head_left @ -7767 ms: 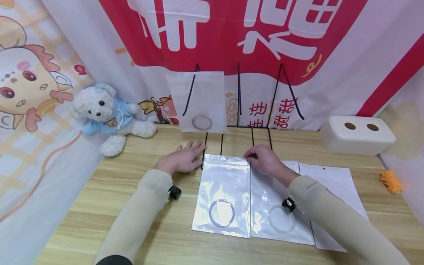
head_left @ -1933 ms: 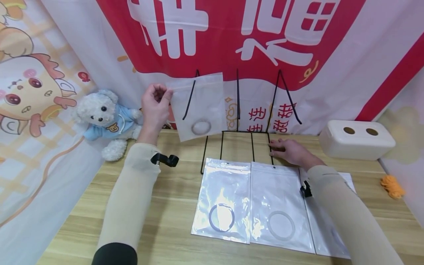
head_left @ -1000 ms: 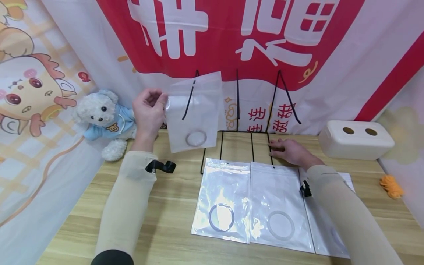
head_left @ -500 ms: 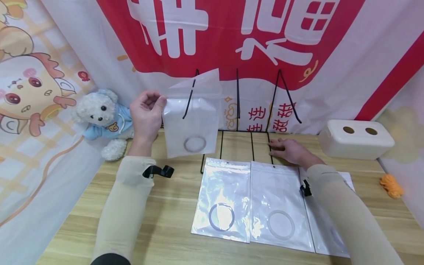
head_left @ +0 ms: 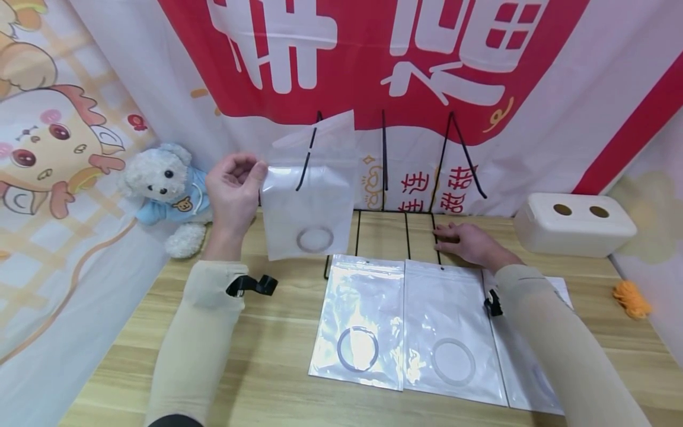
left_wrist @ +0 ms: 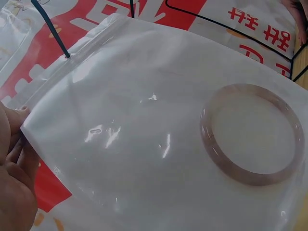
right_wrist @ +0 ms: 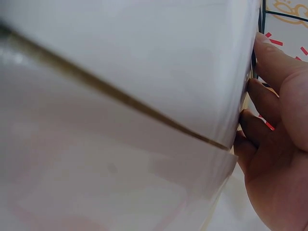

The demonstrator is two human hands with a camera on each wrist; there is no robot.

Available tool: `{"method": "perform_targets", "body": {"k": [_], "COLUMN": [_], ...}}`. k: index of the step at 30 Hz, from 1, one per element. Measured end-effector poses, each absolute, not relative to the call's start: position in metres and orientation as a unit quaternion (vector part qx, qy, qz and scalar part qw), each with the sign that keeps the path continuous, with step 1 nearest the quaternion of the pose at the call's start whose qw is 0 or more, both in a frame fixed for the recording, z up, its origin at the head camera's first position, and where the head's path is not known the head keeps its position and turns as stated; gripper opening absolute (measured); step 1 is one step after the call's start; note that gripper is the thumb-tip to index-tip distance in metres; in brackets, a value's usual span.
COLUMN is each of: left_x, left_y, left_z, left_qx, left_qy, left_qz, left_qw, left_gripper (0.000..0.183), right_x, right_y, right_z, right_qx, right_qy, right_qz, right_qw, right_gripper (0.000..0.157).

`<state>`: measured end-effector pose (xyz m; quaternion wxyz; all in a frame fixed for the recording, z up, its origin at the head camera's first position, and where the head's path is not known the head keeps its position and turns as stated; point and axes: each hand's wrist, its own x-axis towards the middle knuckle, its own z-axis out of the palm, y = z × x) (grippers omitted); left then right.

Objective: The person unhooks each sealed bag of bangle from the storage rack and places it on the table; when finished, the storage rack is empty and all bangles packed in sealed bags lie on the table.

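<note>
A translucent zip bag (head_left: 309, 204) with a ring-shaped bangle (head_left: 315, 239) inside hangs on a hook at the left of the black wire rack (head_left: 408, 234). My left hand (head_left: 235, 187) pinches the bag's left edge between thumb and fingers; its top flap bends back. In the left wrist view the bangle (left_wrist: 252, 175) looks pinkish. My right hand (head_left: 472, 244) rests its fingertips on the rack's right base rod. In the right wrist view its fingers (right_wrist: 264, 98) lie loosely bent along the bag edges. Part of the rack base is hidden under bags.
Flat on the table (head_left: 277, 367) lie two silvery zip bags (head_left: 363, 308) (head_left: 453, 314) showing bangles, and a third (head_left: 525, 356) partly under my right forearm. A plush bear (head_left: 173, 193) sits left; a white box (head_left: 575, 225) and orange yarn (head_left: 631, 299) are right.
My left hand rose from the rack base to the hanging bag, then drew its edge down and left. My right hand shifted from the flat bags to the right rod and stayed there.
</note>
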<state>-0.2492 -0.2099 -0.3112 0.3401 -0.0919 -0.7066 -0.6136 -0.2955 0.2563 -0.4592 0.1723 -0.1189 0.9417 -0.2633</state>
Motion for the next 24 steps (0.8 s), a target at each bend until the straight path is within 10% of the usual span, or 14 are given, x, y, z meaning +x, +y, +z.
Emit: {"method": "perform_targets", "body": {"k": [24], "left_x": [-0.219], "left_y": [-0.218], "left_z": [-0.321], "left_qx": [-0.174], "left_qy": [-0.672], "left_qz": [-0.613], "left_qw": [0.377], "left_gripper": [0.005], "right_x": [-0.296], "right_y": [0.257], "right_z": [-0.462], "right_qx": [-0.119], "right_qy": [0.942], "right_qz": [-0.264], "right_qw": [0.17], "right_gripper": [0.056]}}
